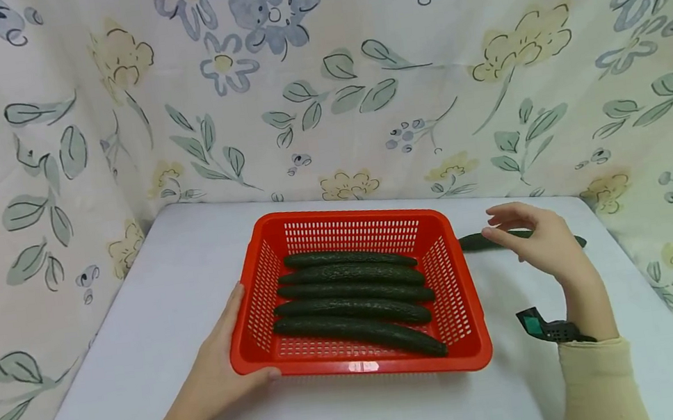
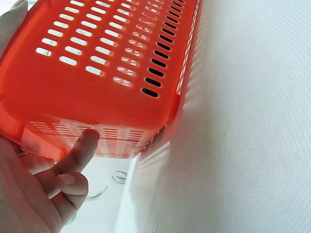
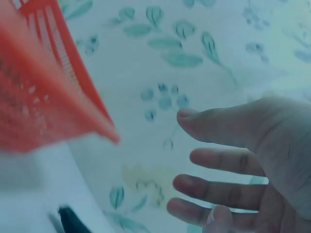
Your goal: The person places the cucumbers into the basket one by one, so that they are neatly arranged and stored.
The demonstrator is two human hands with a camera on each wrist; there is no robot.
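Note:
A red slotted basket (image 1: 457, 307) stands mid-table and holds several dark green cucumbers (image 1: 357, 329) lying side by side. My left hand (image 1: 225, 367) grips the basket's near left corner, thumb along the front rim; in the left wrist view its fingers (image 2: 77, 153) press the basket's wall (image 2: 92, 82). One more cucumber (image 1: 474, 242) lies on the table to the right of the basket, partly hidden behind my right hand (image 1: 531, 235). That hand hovers just above it with its fingers spread and empty, as the right wrist view shows (image 3: 228, 165).
The white table (image 1: 154, 316) is enclosed by flowered cloth (image 1: 358, 81) at the back and both sides. Bare tabletop lies left of the basket and along the near edge. A black wrist strap (image 1: 546, 328) sits on my right forearm.

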